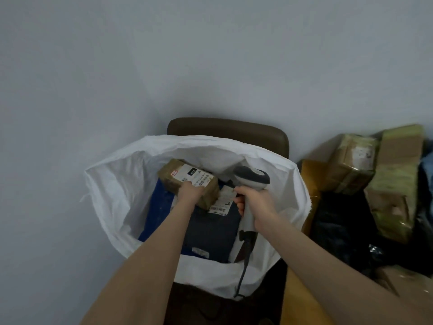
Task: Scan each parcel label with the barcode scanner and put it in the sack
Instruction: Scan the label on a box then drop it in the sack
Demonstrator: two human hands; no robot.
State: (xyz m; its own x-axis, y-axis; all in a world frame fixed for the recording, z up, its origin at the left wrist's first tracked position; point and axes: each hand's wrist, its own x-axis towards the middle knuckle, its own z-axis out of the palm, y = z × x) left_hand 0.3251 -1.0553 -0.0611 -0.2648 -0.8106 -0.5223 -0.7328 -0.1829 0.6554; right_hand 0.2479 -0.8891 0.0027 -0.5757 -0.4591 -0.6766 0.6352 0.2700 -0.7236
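1. Left hand (188, 192) reached into the open mouth of the white sack (112, 191). Its grip was closed on the near edge of a brown box (171, 174), fingers curled over the top, thumb hidden.
2. Brown box sat inside the sack, tilted, white label (195, 175) facing up. It lay on or just over the parcels below. Couldn't tell if its weight was already on them.
3. Right hand (256, 202) held the scanner (251, 178) by the handle, grip wrapped round it, one finger up by the trigger area. The scanner head was over the sack's right side and pointed left toward the box. Cable (243, 270) hung down over the sack's front rim.
4. No scan light showed on the label, so couldn't tell if this box was scanned. Judging by how deep it sat in the sack, the scan was likely done and this was the drop-in step.
5. Done so far: at least two parcels were already in the sack. A blue parcel (159, 207) lay on the left and a dark grey parcel (210, 231) in the middle, with another label showing just beside the brown box.
6. Left to do: a heap of taped boxes (351, 170) sat right of the sack, outside it, with black bags (339, 226) in front. Those looked unhandled, so the task read as early to mid, far from finished.
7. Sack stood on a brown chair (227, 129) against a plain wall.
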